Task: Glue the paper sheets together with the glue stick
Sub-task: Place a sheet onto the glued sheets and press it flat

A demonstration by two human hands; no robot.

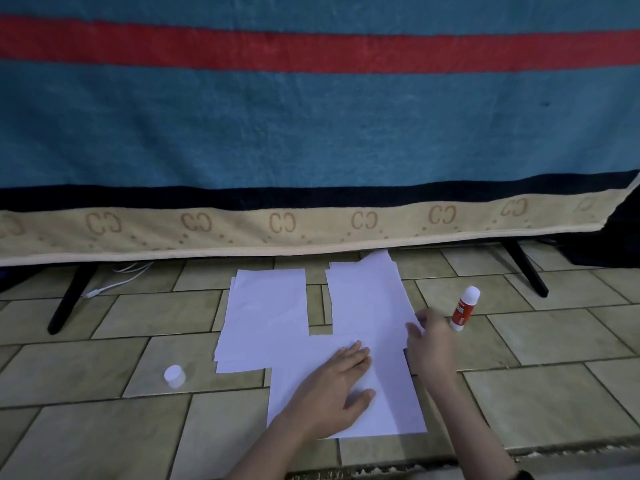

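The left hand lay flat and open on the near sheet of white paper, fingers spread and pressing it onto the tiled floor. The right hand was at three o'clock from that sheet's far end, and its fingers pinched the edge of a sheet from the right pile. The left pile lay at eleven o'clock from the left hand. The glue stick stood upright with no cap, just past the right hand at one o'clock. Its white cap sat alone at nine o'clock. A blue towel hung behind.
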